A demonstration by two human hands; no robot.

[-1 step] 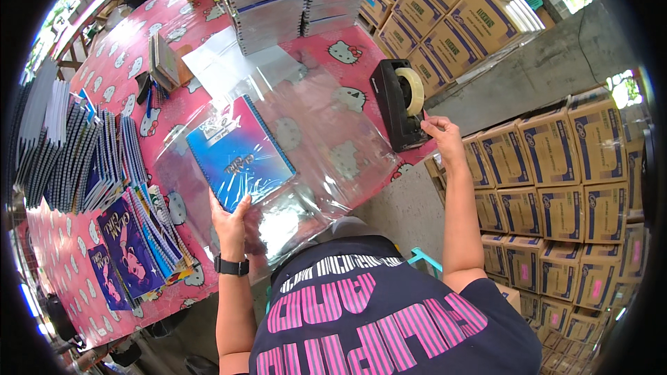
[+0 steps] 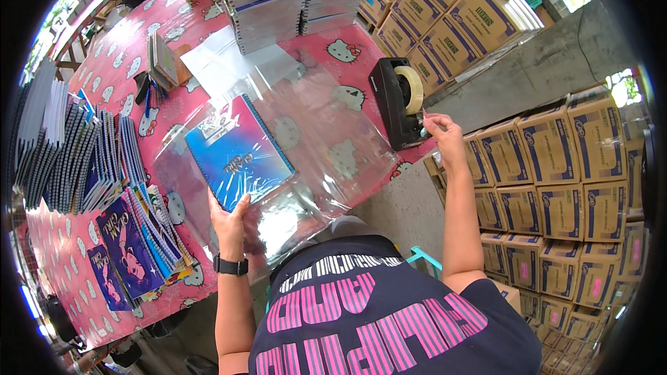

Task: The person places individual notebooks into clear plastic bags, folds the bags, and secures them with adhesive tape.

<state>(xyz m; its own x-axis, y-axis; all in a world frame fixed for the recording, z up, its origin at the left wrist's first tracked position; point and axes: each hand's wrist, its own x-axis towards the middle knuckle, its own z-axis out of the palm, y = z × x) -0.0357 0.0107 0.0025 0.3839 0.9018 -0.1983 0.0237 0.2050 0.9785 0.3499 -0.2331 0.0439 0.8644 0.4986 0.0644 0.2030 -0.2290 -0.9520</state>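
Note:
A spiral notebook with a blue and pink cover (image 2: pixel 243 156) lies tilted on the table, under or in clear plastic film (image 2: pixel 326 160). My left hand (image 2: pixel 228 221) grips its near edge, thumb on top and fingers along the left side. At the table's right edge stands a black tape dispenser (image 2: pixel 389 107) with a roll of tape (image 2: pixel 412 90). Close by its front end, my right hand (image 2: pixel 445 135) is closed in a pinch. A small bit of tape seems to be at the fingertips.
Tall notebook stacks (image 2: pixel 267 10) stand at the back. More spiral notebooks (image 2: pixel 76 153) are piled at left, beside purple-covered ones (image 2: pixel 132 246). White sheets (image 2: pixel 226 62) lie behind the film. Cardboard boxes (image 2: pixel 549 146) are stacked on the right, by a low concrete wall (image 2: pixel 507 66).
My right hand's fingers have drawn back very slightly from the tape dispenser. My left hand and the notebook look almost the same.

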